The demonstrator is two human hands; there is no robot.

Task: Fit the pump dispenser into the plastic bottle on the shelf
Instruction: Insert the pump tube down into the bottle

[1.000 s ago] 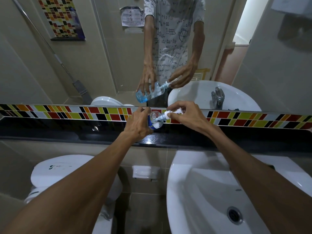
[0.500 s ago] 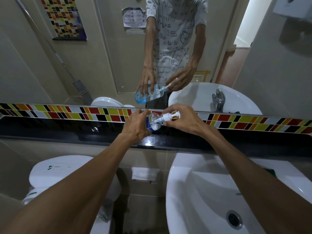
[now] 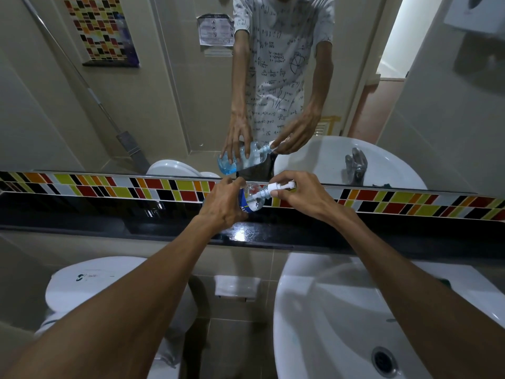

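Note:
A clear plastic bottle (image 3: 249, 199) with a blue label and some blue liquid is tilted to the right above the black shelf (image 3: 109, 222). My left hand (image 3: 222, 205) is shut around its body. A white pump dispenser (image 3: 276, 188) sits at the bottle's neck, its tube reaching inside the bottle. My right hand (image 3: 300, 194) pinches the pump head from the right. The mirror above shows the same grip from the other side.
A white washbasin (image 3: 328, 310) with a drain lies below on the right, a white toilet cistern (image 3: 90, 280) below on the left. A coloured tile band (image 3: 136, 184) runs behind the shelf. A white soap holder (image 3: 237, 288) hangs on the wall under the shelf.
The pump has gone further into the bottle's neck, and my right hand has closed in on the bottle. Both hands have stayed above the same spot on the shelf.

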